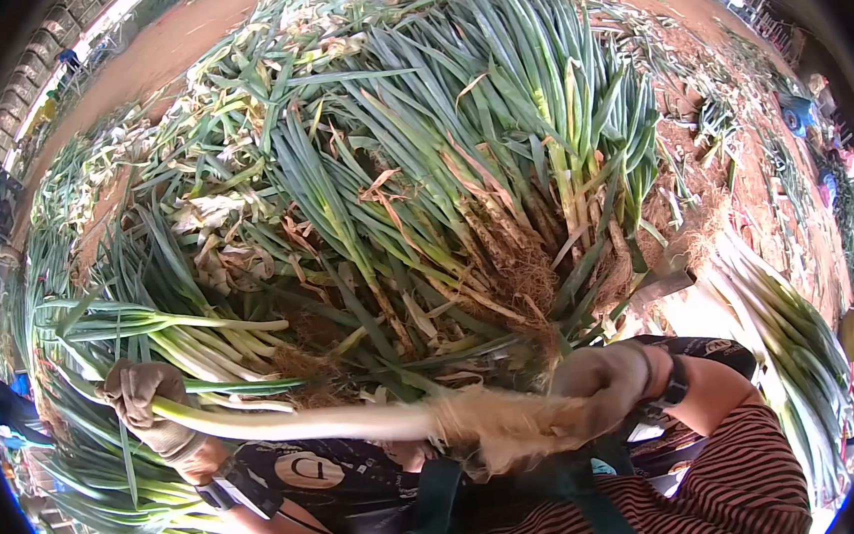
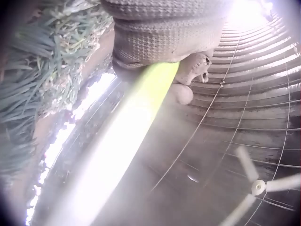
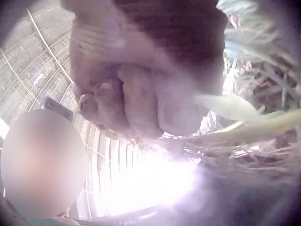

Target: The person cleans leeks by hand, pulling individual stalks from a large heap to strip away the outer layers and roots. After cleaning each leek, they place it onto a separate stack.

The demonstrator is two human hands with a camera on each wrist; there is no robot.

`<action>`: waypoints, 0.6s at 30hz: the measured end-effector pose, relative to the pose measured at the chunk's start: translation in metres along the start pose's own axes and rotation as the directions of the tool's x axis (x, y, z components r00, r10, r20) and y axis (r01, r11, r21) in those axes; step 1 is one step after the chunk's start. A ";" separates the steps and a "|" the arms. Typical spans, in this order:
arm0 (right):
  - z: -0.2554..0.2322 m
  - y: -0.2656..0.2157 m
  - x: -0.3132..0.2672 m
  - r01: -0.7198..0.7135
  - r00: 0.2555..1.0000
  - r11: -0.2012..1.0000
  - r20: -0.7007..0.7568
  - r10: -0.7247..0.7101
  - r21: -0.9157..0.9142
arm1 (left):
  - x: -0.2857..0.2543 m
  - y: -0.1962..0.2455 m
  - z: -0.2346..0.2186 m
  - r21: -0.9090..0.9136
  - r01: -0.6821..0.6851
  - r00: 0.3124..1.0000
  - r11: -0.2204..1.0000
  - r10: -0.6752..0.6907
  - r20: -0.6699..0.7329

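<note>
Landmark: heap of green onions (image 1: 419,167), piled high straight ahead, roots toward the person
Edges: heap filling the middle of the head view; bare red earth (image 1: 782,189) right of the heap; row of cleaned white stalks (image 1: 783,329) at the heap's right foot
Open room: narrow strip between the heap's root ends and the striped shirt (image 1: 745,483)
Held onion (image 1: 299,425): level across that strip, just below the heap's roots, green end left, root tuft right
Left hand (image 1: 147,409): gloved, at the heap's lower left, fingers curled round the stalk's green end
Right hand (image 1: 607,383): gloved, at the heap's lower right, fist closed on the fibrous root tuft (image 1: 500,427)
Overhead: corrugated roof (image 2: 254,94) with a ceiling fan (image 2: 258,187), seen from the left wrist
</note>
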State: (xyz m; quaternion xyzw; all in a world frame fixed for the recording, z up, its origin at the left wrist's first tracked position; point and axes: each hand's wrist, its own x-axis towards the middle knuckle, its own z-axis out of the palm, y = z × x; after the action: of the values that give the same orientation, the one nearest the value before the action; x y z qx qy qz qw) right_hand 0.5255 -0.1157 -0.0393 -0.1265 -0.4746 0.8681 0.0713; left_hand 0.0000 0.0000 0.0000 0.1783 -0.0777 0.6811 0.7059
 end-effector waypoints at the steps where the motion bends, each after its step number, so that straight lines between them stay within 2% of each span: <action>1: 0.003 0.000 -0.015 0.006 0.994 0.998 -0.105 -0.012 -0.062 | -0.002 0.003 -0.002 0.028 -0.039 0.999 0.999 0.039 -0.010; 3: 0.008 0.002 -0.044 -0.022 0.949 0.983 -0.312 -0.037 -0.184 | -0.017 0.003 -0.020 0.181 -0.188 0.980 0.965 0.197 -0.036; 4: 0.013 -0.023 -0.037 -0.312 0.898 0.870 -0.416 0.139 -0.382 | -0.018 0.006 -0.019 0.245 -0.217 0.972 0.945 0.233 -0.035; 5: 0.014 -0.035 -0.025 -0.561 0.797 0.647 -0.547 0.256 -0.516 | -0.018 0.006 -0.007 0.312 -0.275 0.947 0.909 0.311 -0.074; 6: 0.017 -0.023 -0.014 -0.810 0.585 0.224 -0.717 0.380 -0.542 | -0.018 -0.001 -0.009 0.236 -0.168 0.985 0.957 0.172 0.004; 7: 0.008 -0.009 -0.015 -0.785 0.601 0.042 -0.742 0.297 -0.618 | -0.014 -0.025 0.008 0.232 -0.160 0.968 0.959 0.199 -0.156; 9: -0.015 0.012 -0.011 -0.665 0.665 -0.337 -0.734 0.138 -0.666 | -0.008 -0.053 0.013 0.390 -0.164 0.935 0.906 0.269 -0.230; 10: -0.016 -0.009 0.006 -0.740 0.662 -0.085 -0.745 0.088 -0.667 | -0.008 -0.067 0.013 0.492 -0.136 0.947 0.860 0.258 -0.190; 11: -0.014 -0.031 0.034 -0.756 0.646 0.180 -0.762 0.045 -0.630 | -0.005 -0.083 0.011 0.492 -0.092 0.987 0.866 0.145 -0.070; 12: -0.013 -0.033 0.054 -0.618 0.699 0.220 -0.655 -0.287 -0.755 | -0.003 -0.102 0.011 0.474 -0.044 0.998 0.879 0.061 -0.019; 13: -0.012 -0.034 0.074 -0.469 0.646 0.189 -0.481 -0.593 -0.863 | -0.001 -0.122 0.012 0.455 0.003 0.999 0.890 -0.023 0.038; 14: -0.007 -0.038 0.100 -0.351 0.613 0.191 -0.379 -0.693 -0.917 | -0.002 -0.143 0.012 0.441 0.019 1.000 0.897 -0.014 -0.015; 16: -0.004 -0.036 0.142 -0.269 0.668 0.331 -0.423 -0.612 -0.904 | -0.004 -0.176 0.024 0.458 0.030 0.984 0.889 0.054 -0.169; 17: -0.009 -0.030 0.157 -0.337 0.746 0.465 -0.534 -0.398 -0.819 | 0.000 -0.170 0.024 0.453 0.027 0.992 0.891 0.034 -0.126; 18: -0.013 -0.018 0.167 -0.425 0.787 0.568 -0.598 -0.153 -0.705 | 0.003 -0.161 0.023 0.448 0.027 0.996 0.894 0.013 -0.087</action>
State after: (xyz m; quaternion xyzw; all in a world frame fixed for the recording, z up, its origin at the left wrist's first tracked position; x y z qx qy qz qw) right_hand 0.3697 -0.0549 -0.0566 -0.4506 -0.7566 0.4670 0.0796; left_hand 0.1623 -0.0072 -0.0014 0.3065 0.1129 0.6852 0.6510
